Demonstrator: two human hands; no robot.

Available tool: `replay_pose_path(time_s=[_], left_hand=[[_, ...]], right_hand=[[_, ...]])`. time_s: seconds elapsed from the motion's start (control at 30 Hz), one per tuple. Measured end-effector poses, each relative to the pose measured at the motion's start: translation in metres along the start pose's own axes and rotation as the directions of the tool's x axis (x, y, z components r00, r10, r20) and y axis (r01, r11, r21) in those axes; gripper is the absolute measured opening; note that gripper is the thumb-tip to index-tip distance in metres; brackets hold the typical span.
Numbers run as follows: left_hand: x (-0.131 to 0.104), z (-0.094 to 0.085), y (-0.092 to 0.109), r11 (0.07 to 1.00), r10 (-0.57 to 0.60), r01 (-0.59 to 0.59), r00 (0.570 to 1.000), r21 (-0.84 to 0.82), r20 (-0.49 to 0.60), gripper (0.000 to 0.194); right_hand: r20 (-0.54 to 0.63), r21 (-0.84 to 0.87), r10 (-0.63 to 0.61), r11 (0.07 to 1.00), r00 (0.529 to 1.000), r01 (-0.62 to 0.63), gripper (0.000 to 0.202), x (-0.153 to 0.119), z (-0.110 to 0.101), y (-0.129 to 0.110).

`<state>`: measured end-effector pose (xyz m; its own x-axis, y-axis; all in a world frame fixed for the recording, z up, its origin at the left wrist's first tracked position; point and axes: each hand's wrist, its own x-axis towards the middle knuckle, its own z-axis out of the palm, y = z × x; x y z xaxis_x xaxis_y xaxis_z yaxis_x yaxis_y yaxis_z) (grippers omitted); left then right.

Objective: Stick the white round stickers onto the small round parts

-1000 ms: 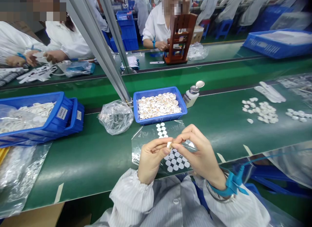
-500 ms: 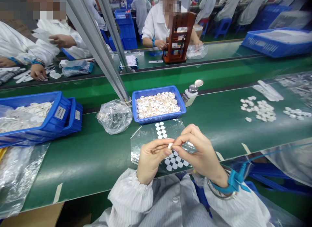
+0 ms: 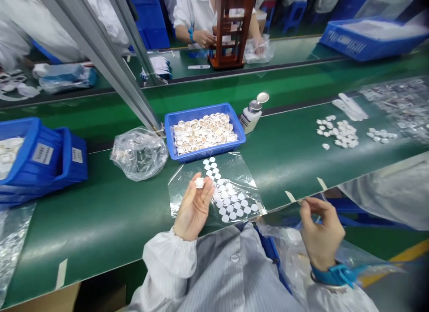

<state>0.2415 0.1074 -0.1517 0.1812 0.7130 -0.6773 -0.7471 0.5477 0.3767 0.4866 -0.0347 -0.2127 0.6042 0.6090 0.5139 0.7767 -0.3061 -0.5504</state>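
My left hand (image 3: 193,211) holds a small white round piece (image 3: 199,183) between thumb and fingertips, palm turned up. Beneath and beside it lies a clear plastic sheet (image 3: 179,193) bearing rows of white round discs (image 3: 231,208). Out past the bench's front edge, to the right, is my right hand (image 3: 321,234). Its thumb and forefinger are pinched together, and whatever they hold, if anything, is too small to make out. Behind the sheet stands a blue tray (image 3: 209,157) full of small round white and tan pieces (image 3: 204,133).
A pump-top bottle (image 3: 250,120) with its lid up stands beside the tray. Left are a crumpled clear bag (image 3: 139,153), a metal post (image 3: 100,57) and blue bins (image 3: 72,162). White pieces (image 3: 345,134) lie in piles at right. A co-worker (image 3: 197,21) sits opposite.
My hands were together at the small round piece. Now my right hand has moved away to the right, past the bench edge, while my left keeps the piece. The camera view has shifted.
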Motion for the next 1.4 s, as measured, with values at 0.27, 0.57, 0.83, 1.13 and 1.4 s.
replay_pose_path(time_s=[0.27,0.57,0.83,1.13,1.4], left_hand=[[0.010,-0.009,0.000,0.999,-0.021,0.021,1.000,0.041,-0.011,0.025],[0.031,-0.040,-0.013,0.989,0.063,-0.075,0.994,0.127,0.092,0.012],[0.031,-0.041,-0.013,0.990,0.056,-0.071,0.991,0.121,0.121,0.013],[0.031,-0.046,-0.011,0.991,0.064,-0.079,0.990,0.111,0.130,0.013],[0.019,-0.014,-0.020,0.994,-0.007,0.022,0.991,-0.106,0.137,0.019]], right_hand=[[0.125,-0.114,-0.052,0.991,0.991,0.066,0.034,-0.023,0.002,0.051],[0.571,0.291,-0.442,0.897,0.692,0.332,0.017,0.016,0.041,-0.052],[0.655,0.232,-0.454,0.881,0.604,0.412,0.008,0.025,0.062,-0.061],[0.621,0.307,-0.499,0.864,0.604,0.398,0.020,0.034,0.064,-0.057],[0.570,0.562,-0.524,0.810,0.632,0.165,0.020,0.041,0.043,-0.109]])
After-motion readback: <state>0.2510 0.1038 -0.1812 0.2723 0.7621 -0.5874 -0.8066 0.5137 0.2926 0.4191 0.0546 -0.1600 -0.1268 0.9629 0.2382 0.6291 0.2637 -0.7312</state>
